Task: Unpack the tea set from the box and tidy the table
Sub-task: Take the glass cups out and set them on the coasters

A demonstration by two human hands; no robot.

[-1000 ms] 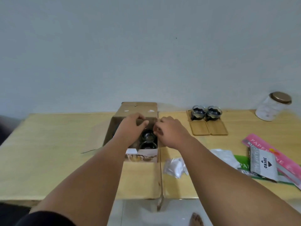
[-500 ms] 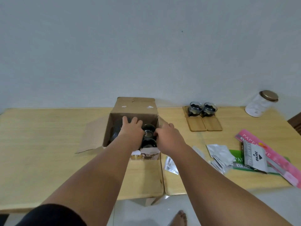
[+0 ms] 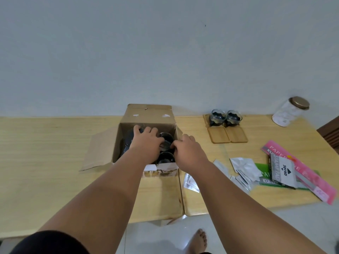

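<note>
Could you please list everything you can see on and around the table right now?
table: two joined tops, light wood, by wall.
cardboard box: one, brown, open, table centre.
boxed cups: two visible, dark glass, box's right side.
unpacked cups: two, glass, on coasters right of box.
bare coasters: two, wooden, before those cups.
jar: one, clear, brown lid, far right.
packets: several, white, right of box.
paper packs: pink, green, right edge.
stamp pad box: one, grey, atop packs.
foot: one, bare, floor.
left hand: inside box.
right hand: at box's right wall.
</note>
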